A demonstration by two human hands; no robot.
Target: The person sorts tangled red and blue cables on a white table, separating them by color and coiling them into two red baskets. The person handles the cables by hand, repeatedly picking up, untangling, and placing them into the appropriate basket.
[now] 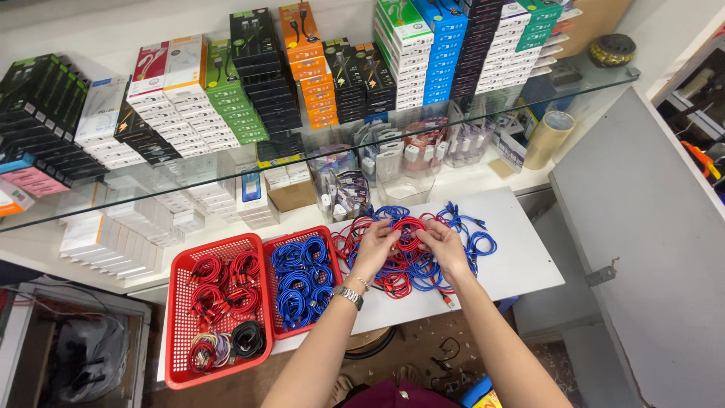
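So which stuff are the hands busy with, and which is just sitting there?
In use:
left hand
right hand
red cable coil
pile of red and blue cables

Just sitting there:
red baskets
stacked boxes
tape roll

A white table (521, 264) is seen in the middle of the frame. On it, at lower left, two red baskets (178, 317) are set side by side, touching: the left one is filled with red cables (219, 283) and, at its near end, a black coil (248, 338); the right one with blue cables (302, 276). To their right a loose pile (411, 261) of red and blue cables is spread over the tabletop. At the table's far edge, clear containers (404, 189) are lined up.
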